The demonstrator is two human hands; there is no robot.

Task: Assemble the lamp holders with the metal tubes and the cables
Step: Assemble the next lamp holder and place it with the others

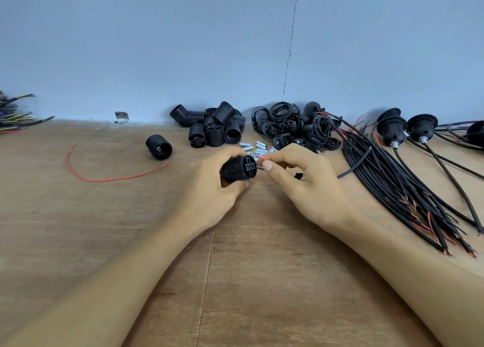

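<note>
Left hand grips lamp holder; right hand pinches red wire beside it.

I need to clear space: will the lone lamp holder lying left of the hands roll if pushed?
Likely yes: the lone lamp holder is a round barrel on its side on the flat table, so a sideways nudge should roll it. Its open end shows a hollow inside, and it looks like plastic, so it is probably light.

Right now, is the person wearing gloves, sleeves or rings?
No. The left hand and right hand are bare: no gloves, no watch, no rings on the fingers. Both forearms are uncovered to the picture's edge, with no sleeve showing.
</note>
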